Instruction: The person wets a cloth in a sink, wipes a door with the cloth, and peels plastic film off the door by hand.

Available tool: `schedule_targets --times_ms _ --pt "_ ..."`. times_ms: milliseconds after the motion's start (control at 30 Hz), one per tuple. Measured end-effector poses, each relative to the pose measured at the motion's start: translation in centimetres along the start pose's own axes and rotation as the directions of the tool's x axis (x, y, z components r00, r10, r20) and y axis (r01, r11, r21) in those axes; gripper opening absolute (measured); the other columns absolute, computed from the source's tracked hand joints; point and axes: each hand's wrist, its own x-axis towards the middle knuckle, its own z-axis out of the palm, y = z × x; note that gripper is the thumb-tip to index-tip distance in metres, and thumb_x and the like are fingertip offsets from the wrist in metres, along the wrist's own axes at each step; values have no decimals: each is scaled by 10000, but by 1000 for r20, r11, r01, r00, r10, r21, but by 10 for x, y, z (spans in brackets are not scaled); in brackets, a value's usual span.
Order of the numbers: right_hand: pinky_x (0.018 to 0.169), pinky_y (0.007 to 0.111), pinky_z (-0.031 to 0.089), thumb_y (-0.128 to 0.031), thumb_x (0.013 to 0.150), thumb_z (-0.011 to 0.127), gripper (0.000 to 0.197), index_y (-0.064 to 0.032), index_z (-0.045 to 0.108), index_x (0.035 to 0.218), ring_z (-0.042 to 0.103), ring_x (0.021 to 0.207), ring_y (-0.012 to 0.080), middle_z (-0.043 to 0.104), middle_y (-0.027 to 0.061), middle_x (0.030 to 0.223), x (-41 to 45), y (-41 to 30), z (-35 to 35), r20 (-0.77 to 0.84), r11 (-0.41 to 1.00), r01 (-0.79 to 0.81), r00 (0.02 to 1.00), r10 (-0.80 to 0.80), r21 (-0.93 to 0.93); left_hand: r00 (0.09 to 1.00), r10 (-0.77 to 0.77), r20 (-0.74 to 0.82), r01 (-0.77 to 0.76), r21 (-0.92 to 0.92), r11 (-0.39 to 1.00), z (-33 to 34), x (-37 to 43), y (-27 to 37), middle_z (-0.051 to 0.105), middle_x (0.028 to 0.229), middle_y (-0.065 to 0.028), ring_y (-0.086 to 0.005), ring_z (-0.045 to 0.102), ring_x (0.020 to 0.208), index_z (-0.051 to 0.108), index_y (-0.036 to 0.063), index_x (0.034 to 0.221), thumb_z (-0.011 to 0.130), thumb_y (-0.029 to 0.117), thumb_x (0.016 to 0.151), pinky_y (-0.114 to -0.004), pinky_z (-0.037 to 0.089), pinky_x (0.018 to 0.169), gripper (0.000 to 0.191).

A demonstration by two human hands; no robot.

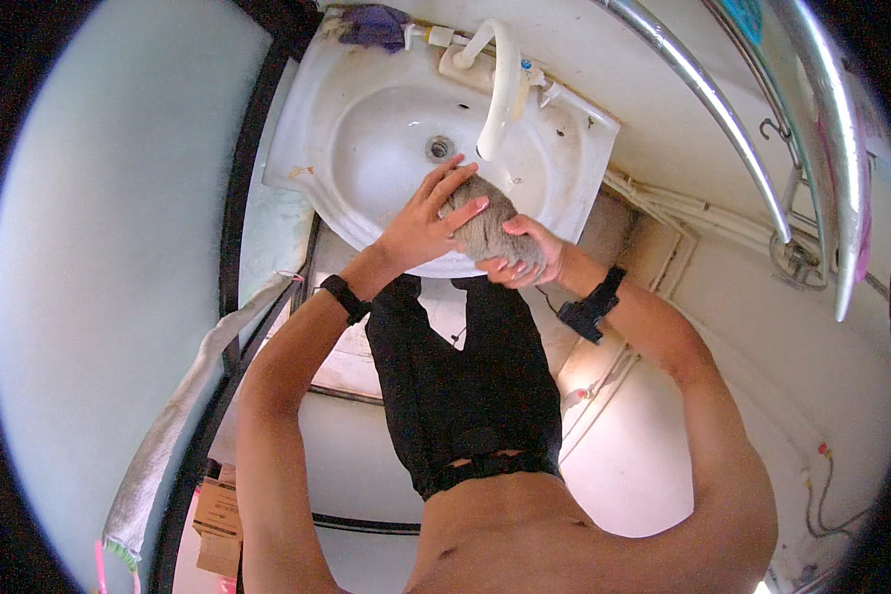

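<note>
A grey-brown fuzzy cloth-like bundle (490, 223) is between my two hands, over the front rim of a white ceramic washbasin (375, 141). My right hand (538, 252) grips its lower right end, with the thumb on top and the fingers curled beneath. My left hand (434, 215) lies on its upper left side with fingers spread, touching it. Whitish spots show on some fingertips. The curved white faucet spout (499, 96) ends just above the bundle; no water stream is visible. The metal drain (439, 149) lies beyond my left fingertips.
A dark purple cloth (375, 28) lies on the basin's back left corner. Frosted glass in a black frame (249, 163) stands at the left, a whitish towel (193, 401) hanging beside it. Metal rails (713, 104) curve at the upper right. Pipes (668, 204) run along the right wall.
</note>
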Motion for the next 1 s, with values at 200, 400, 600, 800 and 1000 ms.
schedule_targets --times_ms 200,400,600,800,1000 --pt "363 160 366 -450 904 700 736 -12 381 1402 430 578 68 459 35 856 23 28 2 350 985 0 935 -60 171 994 -106 -6 98 -340 935 -11 10 9 633 1100 -141 -349 678 981 566 108 1296 757 163 750 -409 569 835 580" --pt "403 145 384 -514 827 800 849 -18 423 1403 458 671 59 522 47 953 14 19 8 183 990 37 983 -12 -137 941 -111 320 229 -361 904 -35 22 9 634 1044 -127 -389 678 916 536 105 1295 729 139 788 -438 570 787 544" --pt "767 292 533 -347 683 934 859 -36 504 1359 624 866 153 657 94 1138 2 4 30 -63 884 41 995 -80 -466 869 -115 481 190 -109 976 -56 30 10 649 1027 -127 -358 711 835 533 156 1322 714 149 819 -434 592 730 535" --pt "806 434 563 -239 662 893 681 8 568 1206 708 917 340 719 205 1005 29 -18 -2 -256 -14 -353 703 -664 -936 745 -270 610 53 349 936 -18 43 -11 709 872 -139 -314 739 766 554 96 1246 664 142 863 -445 605 666 401" --pt "791 525 567 -270 759 803 458 -51 576 1091 707 834 436 717 222 911 66 -48 -24 -117 -300 -699 481 -869 -649 701 -593 397 378 498 780 33 32 -58 739 862 -180 -322 751 826 659 33 1054 728 145 800 -412 613 675 286"
